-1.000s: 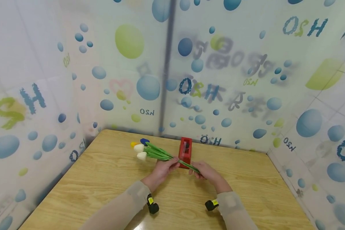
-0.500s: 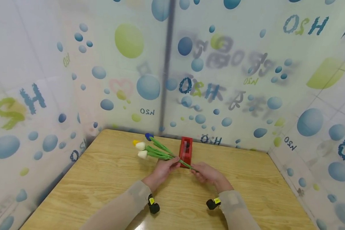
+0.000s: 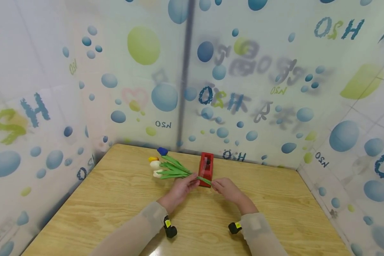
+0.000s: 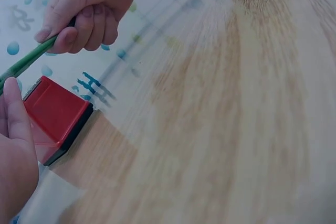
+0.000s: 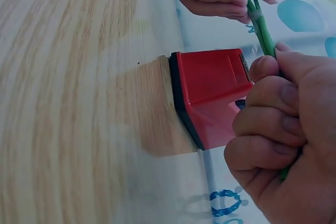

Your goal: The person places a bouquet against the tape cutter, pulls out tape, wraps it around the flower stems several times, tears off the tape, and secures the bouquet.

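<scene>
A bunch of tulips (image 3: 174, 168) with white, yellow and blue heads lies slantwise above the table, heads to the left. My left hand (image 3: 180, 190) holds the green stems partway along, thumb on top. At the lower ends of the stems, my right hand (image 3: 227, 189) pinches them between thumb and curled fingers. In the right wrist view, a pale shiny band (image 5: 256, 14) shows on the stems (image 5: 264, 36) between the hands. A red tape dispenser (image 3: 206, 165) stands right behind the stems, its toothed edge visible in both wrist views. The palm side of my left hand is mostly hidden.
The wooden table (image 3: 115, 213) reaches back to a patterned curtain (image 3: 243, 89) with blue and green drops, which also hangs at both sides. The tape dispenser stands close to the table's back edge. A small black camera is strapped at each wrist.
The blue tulip has swung away from the white heads, and the bunch has turned so its leaves lie differently. My right hand has rolled over and shifted slightly up the stems; my left hand barely moved.
</scene>
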Demonstrator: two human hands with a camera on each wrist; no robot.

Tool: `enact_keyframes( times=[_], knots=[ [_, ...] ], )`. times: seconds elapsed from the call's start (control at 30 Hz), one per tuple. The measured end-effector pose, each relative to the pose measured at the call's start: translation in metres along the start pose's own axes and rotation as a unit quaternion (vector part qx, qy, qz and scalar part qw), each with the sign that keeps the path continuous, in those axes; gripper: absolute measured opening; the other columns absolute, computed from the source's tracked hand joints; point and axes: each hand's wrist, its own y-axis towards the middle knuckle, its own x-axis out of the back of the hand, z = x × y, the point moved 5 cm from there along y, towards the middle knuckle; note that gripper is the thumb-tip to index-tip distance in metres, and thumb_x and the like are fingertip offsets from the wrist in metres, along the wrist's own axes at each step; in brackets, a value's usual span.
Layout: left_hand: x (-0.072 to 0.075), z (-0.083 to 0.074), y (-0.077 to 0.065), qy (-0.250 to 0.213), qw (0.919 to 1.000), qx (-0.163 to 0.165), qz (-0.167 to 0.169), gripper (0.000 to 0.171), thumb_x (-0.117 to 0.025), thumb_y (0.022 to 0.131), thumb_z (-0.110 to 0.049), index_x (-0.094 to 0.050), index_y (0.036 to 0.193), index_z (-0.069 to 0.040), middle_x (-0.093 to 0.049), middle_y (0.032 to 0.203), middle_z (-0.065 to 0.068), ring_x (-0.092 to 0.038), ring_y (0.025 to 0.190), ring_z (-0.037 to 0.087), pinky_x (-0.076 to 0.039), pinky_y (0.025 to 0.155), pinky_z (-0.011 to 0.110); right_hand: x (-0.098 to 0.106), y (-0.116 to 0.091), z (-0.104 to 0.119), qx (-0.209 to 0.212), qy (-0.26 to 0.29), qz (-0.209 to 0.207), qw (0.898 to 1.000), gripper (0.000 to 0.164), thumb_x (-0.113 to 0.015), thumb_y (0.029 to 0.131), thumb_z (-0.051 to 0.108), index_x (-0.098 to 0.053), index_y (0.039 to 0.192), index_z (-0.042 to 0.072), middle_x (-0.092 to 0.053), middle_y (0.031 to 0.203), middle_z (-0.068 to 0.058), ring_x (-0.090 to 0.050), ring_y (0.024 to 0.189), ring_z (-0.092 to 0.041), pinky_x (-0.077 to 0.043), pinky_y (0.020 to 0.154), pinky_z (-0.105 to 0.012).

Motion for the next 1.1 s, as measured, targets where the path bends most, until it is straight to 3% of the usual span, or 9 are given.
enact_keyframes(
  times=[0.2, 0.27, 0.37, 0.57, 0.73, 0.8, 0.87, 0.97, 1.1],
  knots=[
    [0.003, 0.002, -0.001, -0.003, 0.9998, 0.010, -0.015, 0.038, -0.061, 0.107, -0.006, -0.056, 0.137, 0.018, -0.077, 0.098, -0.002, -0.074, 0.089, 0.007, -0.064, 0.086, 0.020, 0.002, 0.001, 0.004, 0.011, -0.052, -0.005, 0.999, 0.041, -0.047, 0.115, 0.023, -0.066, 0.088, -0.001, -0.051, 0.072, 0.006, -0.046, 0.066, -0.007, -0.044, 0.066, -0.025],
    [0.004, 0.002, -0.001, -0.006, 0.9997, 0.012, -0.020, 0.035, -0.061, 0.107, -0.005, -0.057, 0.134, 0.018, -0.076, 0.097, -0.001, -0.074, 0.088, 0.007, -0.064, 0.084, 0.019, 0.001, 0.000, 0.003, 0.000, -0.028, 0.008, 1.000, 0.040, -0.046, 0.116, 0.021, -0.067, 0.091, -0.002, -0.051, 0.072, 0.006, -0.046, 0.065, -0.007, -0.043, 0.064, -0.023],
    [0.004, 0.002, -0.001, -0.008, 0.9997, 0.012, -0.020, 0.023, -0.062, 0.106, -0.003, -0.064, 0.123, 0.013, -0.075, 0.096, 0.001, -0.075, 0.085, 0.007, -0.064, 0.082, 0.019, -0.003, -0.002, -0.005, -0.050, 0.082, 0.041, 0.994, 0.046, -0.040, 0.117, 0.023, -0.070, 0.098, -0.006, -0.051, 0.068, 0.006, -0.041, 0.058, -0.006, -0.037, 0.055, -0.020],
    [0.000, 0.000, 0.000, 0.012, 0.9999, -0.001, 0.008, 0.009, -0.062, 0.106, -0.001, -0.071, 0.107, -0.001, -0.076, 0.092, -0.001, -0.075, 0.081, 0.006, -0.065, 0.082, 0.021, -0.013, -0.011, -0.020, -0.179, 0.282, 0.101, 0.937, 0.060, -0.033, 0.118, 0.040, -0.076, 0.105, 0.000, -0.052, 0.059, 0.009, -0.032, 0.044, -0.002, -0.027, 0.041, -0.017],
    [-0.002, -0.001, 0.000, 0.021, 0.9997, -0.002, 0.012, 0.009, -0.062, 0.106, -0.002, -0.071, 0.107, -0.001, -0.076, 0.091, -0.003, -0.075, 0.080, 0.006, -0.065, 0.081, 0.021, -0.017, -0.014, -0.019, -0.191, 0.361, 0.141, 0.902, 0.051, -0.030, 0.119, 0.037, -0.066, 0.095, 0.009, -0.040, 0.060, 0.012, -0.032, 0.046, 0.000, -0.027, 0.043, -0.016],
    [-0.002, 0.000, 0.000, 0.021, 0.9997, -0.001, 0.010, 0.009, -0.062, 0.106, -0.002, -0.070, 0.108, 0.000, -0.076, 0.092, -0.002, -0.075, 0.080, 0.006, -0.065, 0.081, 0.021, -0.017, -0.014, -0.019, -0.187, 0.376, 0.146, 0.895, 0.046, -0.032, 0.119, 0.035, -0.062, 0.092, 0.012, -0.038, 0.061, 0.012, -0.032, 0.047, 0.000, -0.027, 0.044, -0.016],
    [-0.002, 0.000, 0.001, 0.020, 0.9997, -0.001, 0.011, 0.008, -0.062, 0.106, -0.002, -0.070, 0.108, 0.000, -0.076, 0.094, -0.001, -0.075, 0.081, 0.007, -0.065, 0.081, 0.021, -0.016, -0.013, -0.020, -0.179, 0.364, 0.145, 0.902, 0.043, -0.034, 0.118, 0.033, -0.059, 0.089, 0.013, -0.039, 0.062, 0.012, -0.031, 0.048, -0.001, -0.027, 0.045, -0.016],
    [-0.003, 0.000, 0.001, 0.016, 0.9997, -0.003, 0.017, 0.008, -0.062, 0.106, -0.002, -0.070, 0.106, -0.002, -0.076, 0.094, -0.001, -0.075, 0.083, 0.007, -0.065, 0.083, 0.021, -0.011, -0.010, -0.019, -0.143, 0.294, 0.133, 0.936, 0.045, -0.035, 0.118, 0.027, -0.058, 0.085, 0.008, -0.041, 0.061, 0.011, -0.031, 0.049, -0.003, -0.028, 0.047, -0.017],
    [-0.003, 0.000, -0.001, -0.002, 0.9998, -0.003, 0.020, 0.009, -0.064, 0.106, -0.004, -0.073, 0.106, -0.004, -0.078, 0.093, -0.002, -0.076, 0.086, 0.008, -0.066, 0.084, 0.022, -0.005, -0.006, -0.014, -0.080, 0.187, 0.100, 0.974, 0.049, -0.035, 0.118, 0.023, -0.051, 0.087, -0.012, -0.041, 0.060, 0.009, -0.031, 0.051, -0.008, -0.031, 0.050, -0.019]
  ],
)
